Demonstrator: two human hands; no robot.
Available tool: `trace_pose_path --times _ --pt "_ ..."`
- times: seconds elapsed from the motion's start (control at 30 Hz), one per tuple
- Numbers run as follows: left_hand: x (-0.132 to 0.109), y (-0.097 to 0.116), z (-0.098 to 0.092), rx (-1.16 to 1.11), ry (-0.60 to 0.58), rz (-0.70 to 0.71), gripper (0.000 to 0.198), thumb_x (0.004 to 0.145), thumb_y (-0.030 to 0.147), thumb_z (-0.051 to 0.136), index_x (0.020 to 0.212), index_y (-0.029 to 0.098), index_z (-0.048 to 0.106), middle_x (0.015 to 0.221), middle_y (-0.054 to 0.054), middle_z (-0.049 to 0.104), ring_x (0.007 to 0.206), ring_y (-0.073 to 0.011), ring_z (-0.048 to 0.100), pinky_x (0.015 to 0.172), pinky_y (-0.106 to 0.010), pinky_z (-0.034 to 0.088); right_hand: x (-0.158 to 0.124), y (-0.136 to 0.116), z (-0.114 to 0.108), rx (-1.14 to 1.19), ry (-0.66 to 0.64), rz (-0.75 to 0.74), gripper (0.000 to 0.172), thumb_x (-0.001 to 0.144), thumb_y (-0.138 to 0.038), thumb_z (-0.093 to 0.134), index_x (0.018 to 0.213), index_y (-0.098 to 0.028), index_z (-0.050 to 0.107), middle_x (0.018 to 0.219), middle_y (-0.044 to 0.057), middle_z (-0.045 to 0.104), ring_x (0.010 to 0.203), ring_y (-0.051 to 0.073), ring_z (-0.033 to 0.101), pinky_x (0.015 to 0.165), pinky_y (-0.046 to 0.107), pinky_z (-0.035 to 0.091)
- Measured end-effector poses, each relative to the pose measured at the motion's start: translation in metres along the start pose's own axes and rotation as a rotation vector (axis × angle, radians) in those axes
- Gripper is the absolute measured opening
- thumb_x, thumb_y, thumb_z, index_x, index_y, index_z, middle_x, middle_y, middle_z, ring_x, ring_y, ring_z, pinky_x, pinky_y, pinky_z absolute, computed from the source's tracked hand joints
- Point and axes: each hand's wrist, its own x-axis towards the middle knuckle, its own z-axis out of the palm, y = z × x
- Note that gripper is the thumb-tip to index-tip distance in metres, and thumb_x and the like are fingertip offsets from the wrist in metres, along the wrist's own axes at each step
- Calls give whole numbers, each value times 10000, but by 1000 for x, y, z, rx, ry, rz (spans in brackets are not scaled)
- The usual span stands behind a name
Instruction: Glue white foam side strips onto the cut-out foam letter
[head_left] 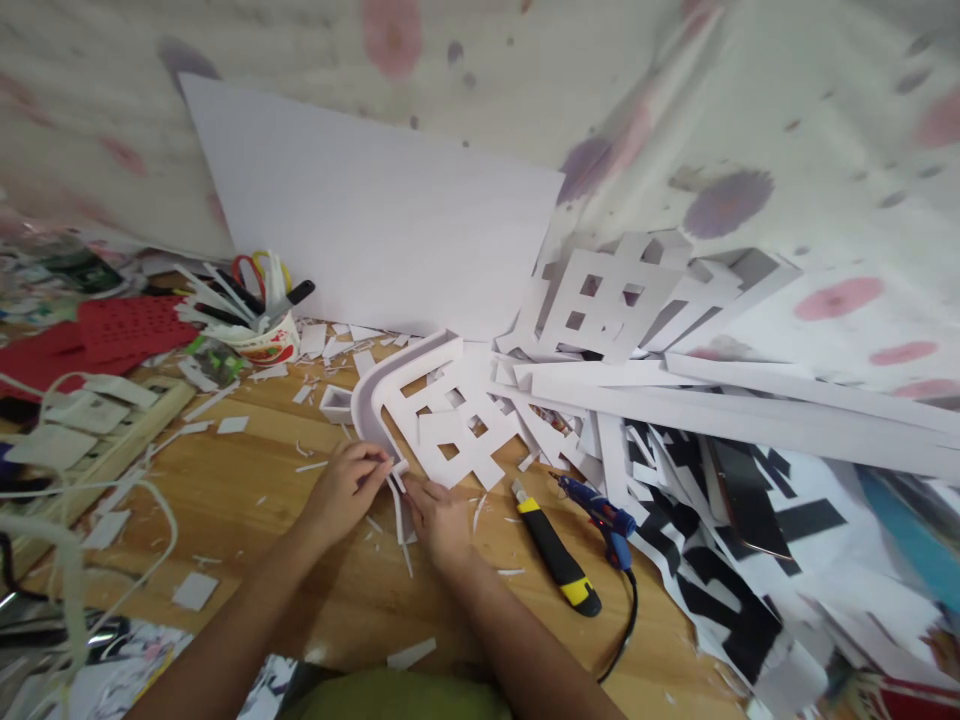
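Observation:
A white foam-board cutout (pixel 491 475) with square and slot openings lies on the wooden table (pixel 300 600). Along its left side stands a curved white strip (pixel 367 400), bent round the corner and running down toward me. My left hand (pixel 349 490) pinches the strip near its lower end, thumb and fingertips together. From the other side my right hand (pixel 442 525) grips the same part with bent fingers; its fingertips are partly hidden. Right of my hands lie a black and yellow utility knife (pixel 556 555) and a blue glue gun (pixel 600 515) with a black cord.
A tub (pixel 274 345) of scissors and tools stands at the back left, near a power strip (pixel 112 460). A large white board (pixel 375 210) leans on the curtain. Long white strips (pixel 712 400), printed sheets and a phone (pixel 742 500) lie right. White scraps litter the table.

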Motion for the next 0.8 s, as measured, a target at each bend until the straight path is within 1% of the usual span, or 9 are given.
trace_pose_path --times 0.13,0.27,0.4,0.57,0.8 --pt "3 0 6 28 -1 -50 309 779 392 510 566 206 635 739 -35 630 783 -183 542 763 -326 441 0 2 2 -24 8 -14 269 878 -191 436 1040 -232 647 798 39 673 706 139 606 634 216 444" --pt "8 0 10 73 -35 -82 269 744 359 554 530 205 605 733 -24 630 765 -182 541 771 -333 425 0 3 5 -61 -4 4 246 850 -159 463 960 -220 675 776 39 669 698 147 604 607 219 434" --pt "11 -1 11 88 -61 -74 266 743 339 556 518 201 585 731 -24 633 767 -184 531 770 -334 417 1 3 4 -68 -3 2 246 843 -138 463 964 -212 664 763 37 663 685 141 595 600 217 424" --pt "9 0 13 75 -35 -62 253 742 319 556 519 199 571 734 -32 634 784 -194 523 775 -342 420 2 1 2 -72 -38 13 227 837 -120 457 858 -183 674 743 38 656 673 137 582 587 212 405" --pt "8 -1 14 74 -4 -31 255 757 314 536 530 202 564 739 -34 633 787 -195 526 773 -343 430 4 -3 -3 -75 -85 32 229 827 -102 460 842 -183 674 775 35 670 684 140 590 583 213 407"
